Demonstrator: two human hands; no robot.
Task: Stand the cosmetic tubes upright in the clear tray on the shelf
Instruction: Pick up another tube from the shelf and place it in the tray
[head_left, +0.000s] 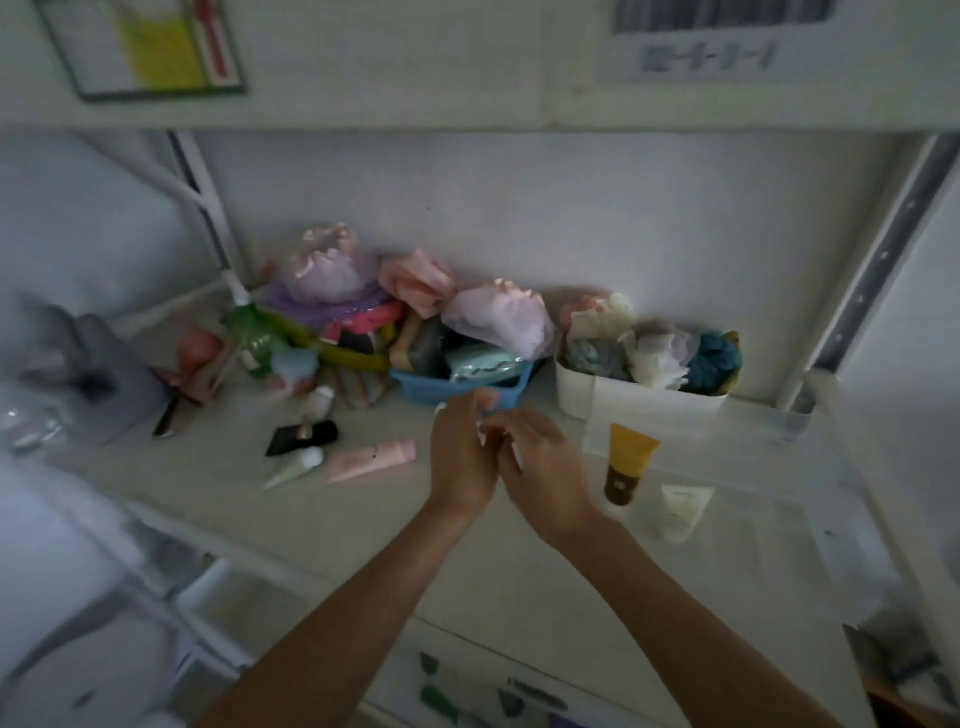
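I'm at a white metal storage shelf (218, 499), likely a stockroom or shop: a barcode label (722, 36) sits on the shelf edge above, and bins (639, 400) of bath puffs (498, 317) and loose tubes (371, 460) crowd the board.

Barcode label (722, 44) — print blurred, unreadable

Orange plastic tube with brown cap (626, 465) in the clear tray (779, 467), pale pink tube (371, 460) on the white shelf (234, 493), blue plastic basket (460, 387) (pastel puffs inside).
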